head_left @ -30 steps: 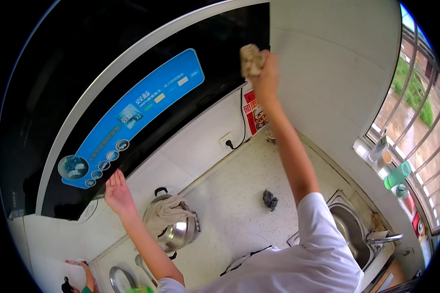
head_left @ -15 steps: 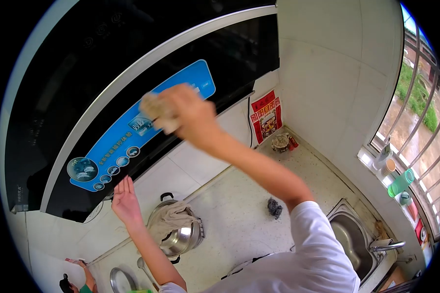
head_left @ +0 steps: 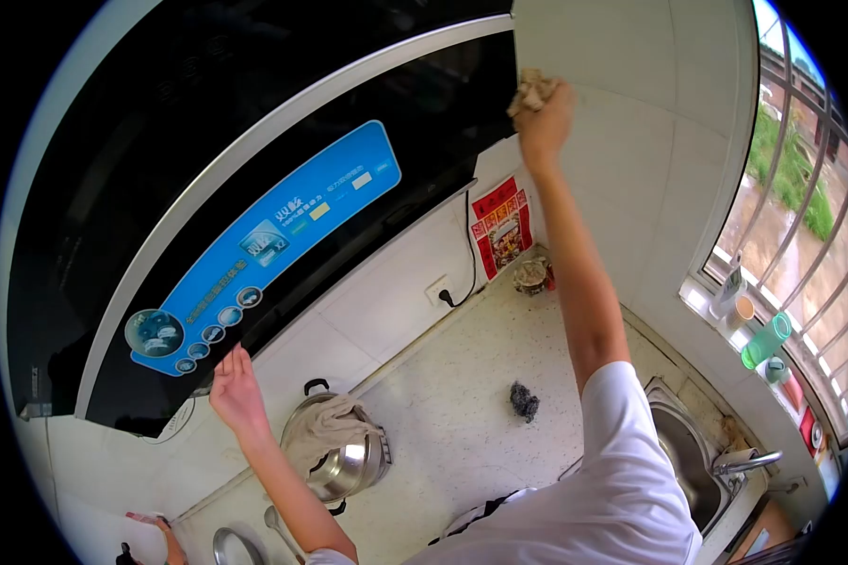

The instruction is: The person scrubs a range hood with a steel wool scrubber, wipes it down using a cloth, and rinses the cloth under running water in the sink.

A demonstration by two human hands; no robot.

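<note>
A crumpled beige cloth (head_left: 531, 90) is bunched in my right hand (head_left: 546, 127), whose fingers are closed around it. That hand is raised at the right end of the black range hood (head_left: 443, 94), beside the tiled wall. A blue sticker (head_left: 325, 179) with printed text runs along the hood's front. My left hand (head_left: 236, 391) reaches up to the hood's lower edge, fingers stretched out and holding nothing. The fingertips appear to rest against that edge.
Below stands a steel pot (head_left: 349, 466) with a cloth (head_left: 325, 428) draped over it. A dark scouring pad (head_left: 524, 401) lies on the counter (head_left: 443, 395). To the right are a sink (head_left: 683, 443) and a barred window with a green cup (head_left: 768, 341) on its sill.
My right hand has carried the cloth from the middle of the blue sticker to the hood's right end, uncovering the sticker. My left hand stays near the lower edge.
</note>
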